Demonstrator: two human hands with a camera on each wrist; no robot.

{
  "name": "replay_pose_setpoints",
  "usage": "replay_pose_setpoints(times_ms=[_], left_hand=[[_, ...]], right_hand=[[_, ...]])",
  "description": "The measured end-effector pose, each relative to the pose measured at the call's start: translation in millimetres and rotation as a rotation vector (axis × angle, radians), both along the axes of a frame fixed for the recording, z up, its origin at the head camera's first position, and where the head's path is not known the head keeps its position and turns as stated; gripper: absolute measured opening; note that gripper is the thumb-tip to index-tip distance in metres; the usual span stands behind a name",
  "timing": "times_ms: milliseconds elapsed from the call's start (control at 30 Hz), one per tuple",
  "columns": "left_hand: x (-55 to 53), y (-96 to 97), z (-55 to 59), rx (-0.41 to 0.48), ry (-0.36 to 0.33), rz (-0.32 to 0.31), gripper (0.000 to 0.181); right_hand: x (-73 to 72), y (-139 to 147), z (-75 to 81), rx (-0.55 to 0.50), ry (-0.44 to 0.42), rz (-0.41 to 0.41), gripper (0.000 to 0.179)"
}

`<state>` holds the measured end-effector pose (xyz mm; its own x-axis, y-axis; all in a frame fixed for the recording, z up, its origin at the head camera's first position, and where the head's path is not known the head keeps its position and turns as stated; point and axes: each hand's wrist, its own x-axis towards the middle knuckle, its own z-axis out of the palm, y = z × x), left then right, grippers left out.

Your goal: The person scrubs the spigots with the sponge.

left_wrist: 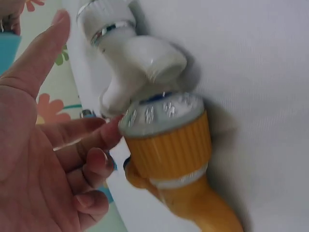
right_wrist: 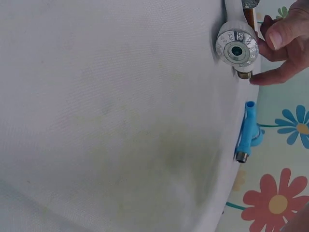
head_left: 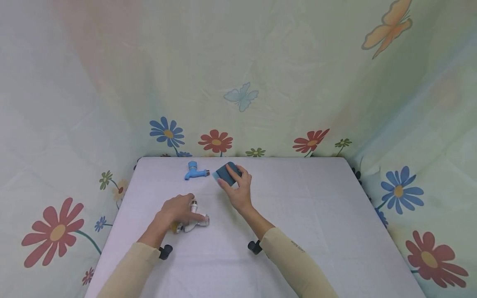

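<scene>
My right hand grips a dark blue block with a pale blue edge, thumb on the near side and fingers over the far side. The block's pale blue part shows at the left wrist view's corner. My left hand is over a white tap and an orange tap, which lie side by side on the table. In the left wrist view, its thumb stretches out and its other fingers bend loosely beside the orange tap's ribbed knob, around neither tap.
A blue tap lies near the table's far edge, left of the block. The table has a white cloth. A flowered curtain stands behind it and along both sides. A black wrist mount sits below the right sleeve.
</scene>
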<state>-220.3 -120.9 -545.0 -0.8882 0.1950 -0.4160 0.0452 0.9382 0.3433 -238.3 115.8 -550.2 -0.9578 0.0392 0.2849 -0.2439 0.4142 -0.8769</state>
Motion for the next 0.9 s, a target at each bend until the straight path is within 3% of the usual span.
replay_pose_setpoints(times_ms=[233, 467, 733, 900], left_hand=[[1.7, -21.0, 6.1, 0.006, -0.05, -0.026, 0.073], [9.0, -32.7, 9.6, -0.011, -0.176, -0.046, 0.045], [8.5, -37.3, 4.6, 0.001, -0.172, -0.05, 0.037], [5.2, -36.7, 0.8, 0.02, -0.113, -0.05, 0.036]], right_hand=[[-0.4, 0.4, -0.1, 0.003, -0.003, -0.004, 0.062], [-0.4, 0.8, -2.1, 0.021, -0.011, -0.011, 0.062], [-0.7, 1.0, -3.5, 0.019, -0.004, -0.013, 0.062], [0.0, 1.6, -3.4, 0.019, -0.008, -0.013, 0.062]])
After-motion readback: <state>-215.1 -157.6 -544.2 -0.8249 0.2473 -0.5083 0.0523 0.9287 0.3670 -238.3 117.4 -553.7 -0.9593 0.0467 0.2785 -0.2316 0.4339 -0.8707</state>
